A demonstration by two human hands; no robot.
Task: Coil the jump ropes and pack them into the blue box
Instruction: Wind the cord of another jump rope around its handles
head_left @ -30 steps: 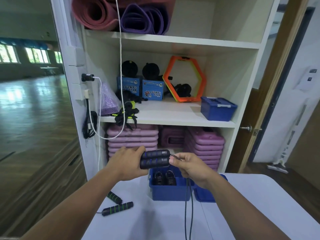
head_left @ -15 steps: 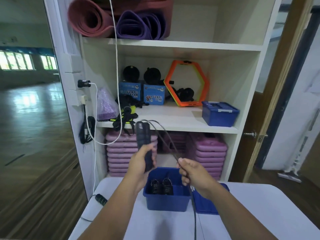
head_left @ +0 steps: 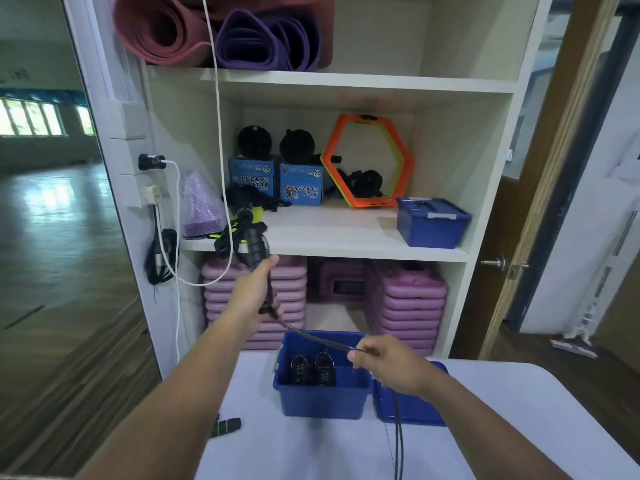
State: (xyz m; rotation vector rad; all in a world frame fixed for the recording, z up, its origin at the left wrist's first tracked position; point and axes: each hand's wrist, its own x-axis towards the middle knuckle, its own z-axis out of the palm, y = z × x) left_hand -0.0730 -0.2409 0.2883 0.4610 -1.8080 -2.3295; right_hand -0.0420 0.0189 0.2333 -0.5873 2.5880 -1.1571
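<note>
My left hand (head_left: 252,296) grips the two dark foam jump rope handles (head_left: 254,249), held upright and raised in front of the shelf. The black rope (head_left: 322,337) runs taut from the handles down to my right hand (head_left: 388,365), which pinches it above the open blue box (head_left: 322,400). From that hand the doubled rope hangs down over the white table (head_left: 311,452). Two coiled ropes (head_left: 311,370) lie inside the box. Another handle with green stripes (head_left: 225,427) lies on the table at the left.
The box's blue lid (head_left: 408,407) lies flat to its right. A white shelf unit (head_left: 346,237) stands behind the table with purple step boards, a second blue box (head_left: 431,221), an orange hexagon ring and rolled mats. A white cord (head_left: 221,168) hangs at the left.
My left hand has lifted the handles up and away to the left. My right hand has slid along the rope and pulled it taut over the box.
</note>
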